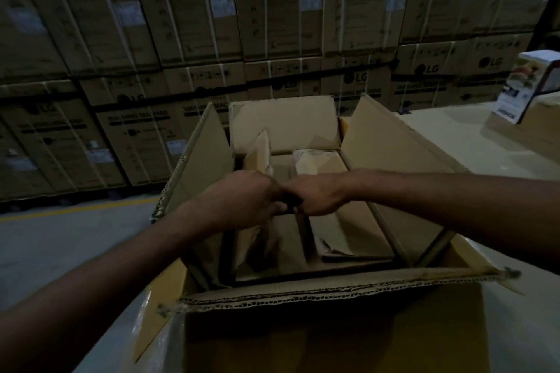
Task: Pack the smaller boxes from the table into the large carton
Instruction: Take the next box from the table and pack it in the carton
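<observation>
Fingers [310,206], left hand [242,195] and right hand [319,192], clamp one divider [304,235] in one carton [333,291].

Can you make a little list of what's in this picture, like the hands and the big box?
left hand: grips the cardboard inserts over the large carton
right hand: grips them too, beside the left hand
large carton: flaps open, inserts inside
small box: printed, far right, outside the carton
behind: stacked washing machine cartons

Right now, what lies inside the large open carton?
Inside the carton: an upright middle divider and loose brown packing sheets. The left hand and right hand grip its top, hiding that edge; the sheets cover the floor.
</observation>
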The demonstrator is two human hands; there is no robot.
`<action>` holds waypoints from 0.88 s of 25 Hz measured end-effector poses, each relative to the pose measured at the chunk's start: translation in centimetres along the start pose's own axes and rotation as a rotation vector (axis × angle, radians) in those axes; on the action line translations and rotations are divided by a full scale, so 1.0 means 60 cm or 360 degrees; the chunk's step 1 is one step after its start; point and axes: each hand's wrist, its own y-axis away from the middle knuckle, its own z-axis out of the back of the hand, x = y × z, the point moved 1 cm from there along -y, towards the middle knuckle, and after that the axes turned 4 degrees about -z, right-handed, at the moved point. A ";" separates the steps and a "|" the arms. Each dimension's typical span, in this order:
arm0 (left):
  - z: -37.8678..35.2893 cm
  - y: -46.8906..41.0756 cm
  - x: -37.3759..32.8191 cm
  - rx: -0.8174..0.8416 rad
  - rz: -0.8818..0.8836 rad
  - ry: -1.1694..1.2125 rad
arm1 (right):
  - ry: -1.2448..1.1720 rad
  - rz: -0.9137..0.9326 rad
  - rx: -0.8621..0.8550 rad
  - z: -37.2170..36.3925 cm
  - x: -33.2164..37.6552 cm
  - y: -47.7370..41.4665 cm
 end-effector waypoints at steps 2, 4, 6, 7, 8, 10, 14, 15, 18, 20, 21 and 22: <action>0.025 0.035 0.028 0.0004 0.0210 -0.0014 | -0.0180 0.0048 -0.0013 0.015 0.033 -0.019; 0.040 0.075 0.054 0.0087 0.0433 -0.0144 | -0.0186 0.0097 0.0016 0.023 0.063 -0.043; 0.048 0.109 0.064 0.0192 0.0551 -0.0431 | -0.0130 0.0160 0.0058 0.017 0.097 -0.068; 0.046 0.119 0.063 0.0229 0.0563 -0.0554 | -0.0112 0.0184 0.0071 0.010 0.113 -0.080; 0.042 0.123 0.061 0.0247 0.0567 -0.0625 | -0.0091 0.0186 0.0075 0.002 0.125 -0.090; 0.040 0.122 0.051 0.0288 0.0572 -0.0671 | -0.0074 0.0182 0.0070 -0.010 0.135 -0.097; 0.041 0.082 0.028 0.0367 0.0542 -0.0653 | -0.0002 0.0069 0.0107 -0.005 0.094 -0.077; 0.036 0.064 0.021 0.0425 0.0494 -0.0658 | 0.0150 0.0006 0.0114 -0.004 0.075 -0.072; -0.002 -0.001 -0.002 0.0660 0.0310 -0.0537 | 0.0692 -0.0269 0.0226 -0.017 0.018 -0.049; -0.037 -0.042 -0.019 0.0863 0.0207 -0.0337 | 0.0824 -0.0352 0.0368 -0.029 -0.013 -0.028; -0.050 -0.061 -0.032 0.0966 0.0139 -0.0265 | 0.0817 -0.0349 0.0391 -0.029 -0.024 -0.009; -0.061 -0.077 -0.046 0.1012 0.0082 -0.0212 | 0.0760 -0.0335 0.0372 -0.028 -0.035 0.003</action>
